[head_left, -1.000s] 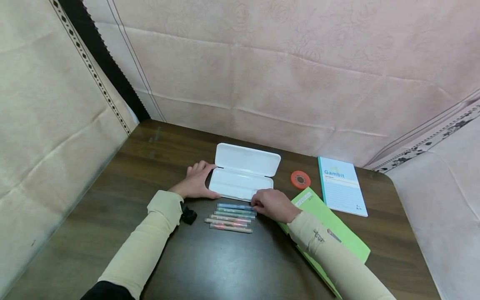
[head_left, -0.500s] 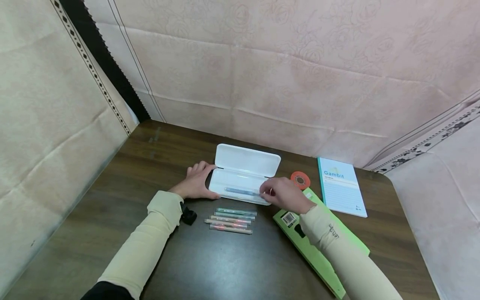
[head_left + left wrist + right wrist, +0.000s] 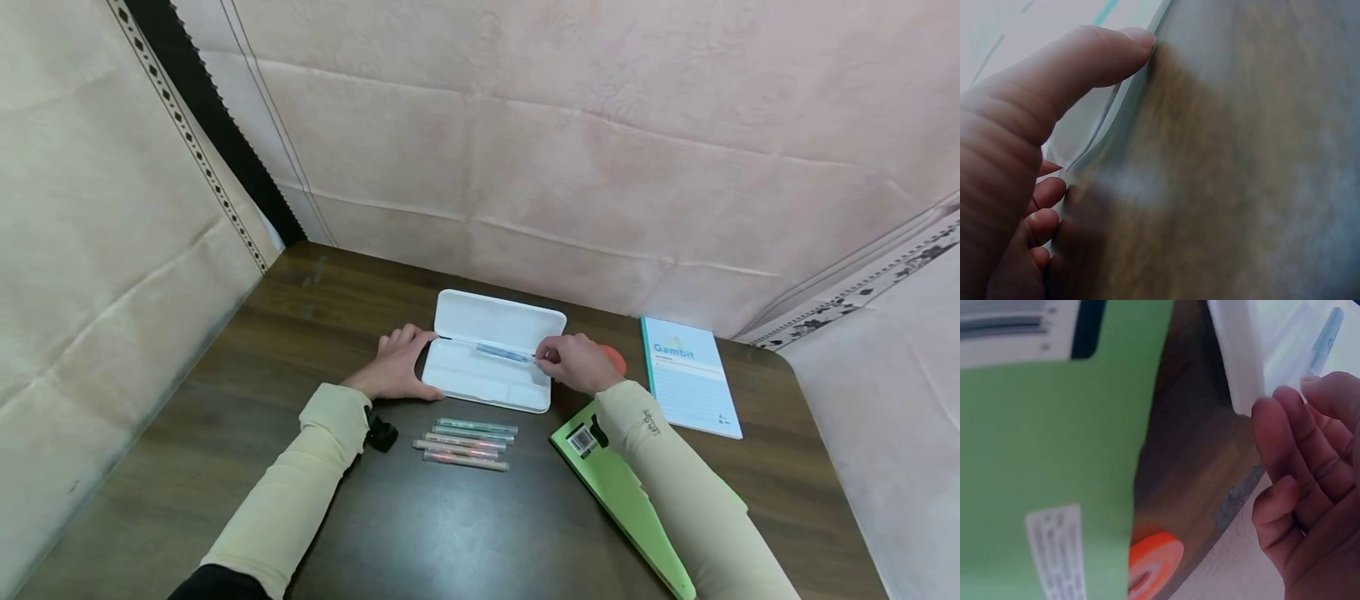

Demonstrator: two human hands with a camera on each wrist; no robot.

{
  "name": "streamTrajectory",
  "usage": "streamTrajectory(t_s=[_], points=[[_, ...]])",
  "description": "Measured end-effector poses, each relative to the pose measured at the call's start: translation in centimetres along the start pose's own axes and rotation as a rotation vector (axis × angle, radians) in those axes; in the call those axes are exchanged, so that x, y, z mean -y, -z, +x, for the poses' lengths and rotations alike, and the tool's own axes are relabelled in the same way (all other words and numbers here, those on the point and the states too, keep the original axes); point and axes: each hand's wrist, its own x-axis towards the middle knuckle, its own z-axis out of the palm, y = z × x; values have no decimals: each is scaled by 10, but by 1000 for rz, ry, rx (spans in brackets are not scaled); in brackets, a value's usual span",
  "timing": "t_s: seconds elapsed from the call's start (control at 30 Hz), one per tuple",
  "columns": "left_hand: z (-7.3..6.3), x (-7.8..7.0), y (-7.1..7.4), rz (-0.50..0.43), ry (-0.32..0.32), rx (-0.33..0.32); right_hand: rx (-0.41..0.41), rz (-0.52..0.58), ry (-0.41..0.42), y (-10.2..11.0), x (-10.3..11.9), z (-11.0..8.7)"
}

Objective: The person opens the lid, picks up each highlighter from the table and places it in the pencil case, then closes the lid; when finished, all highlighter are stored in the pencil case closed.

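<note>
An open white pencil case [image 3: 480, 384] lies on the table with its lid leaning back. My left hand [image 3: 396, 367] holds the case at its left end, the thumb at the front corner and the fingers farther back; the left wrist view shows the thumb [image 3: 1100, 59] on the rim. Between the thumb and fingers of my right hand [image 3: 576, 364] is one end of a blue pen [image 3: 504, 354], which extends leftward over the back of the case's tray near the hinge. In front of the case several capped pens [image 3: 467, 445] lie roughly side by side.
A green book [image 3: 622, 500] lies under my right forearm. Behind the right hand, an orange ring-shaped roll [image 3: 617, 358] is partly hidden. Farther right lies a blue-and-white "Gambit" notebook [image 3: 693, 375]. Pale cloth [image 3: 480, 167] hangs along the table's far edge.
My right hand has carried the blue pen from the row into the case, from the tray's front side toward the hinge. The left hand has stayed at the case's left end.
</note>
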Motion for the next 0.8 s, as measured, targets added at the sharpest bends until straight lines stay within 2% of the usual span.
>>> streamTrajectory(t_s=[0.13,0.37,0.8], points=[[1,-3,-1,5,-6,-2,-20,-42,-10,-9,0,4],[2,-6,2,-11,-9,-7,-3,-17,-84,-14,5,6],[1,0,1,-7,-15,-15,-45,78,-85,-15,3,0]])
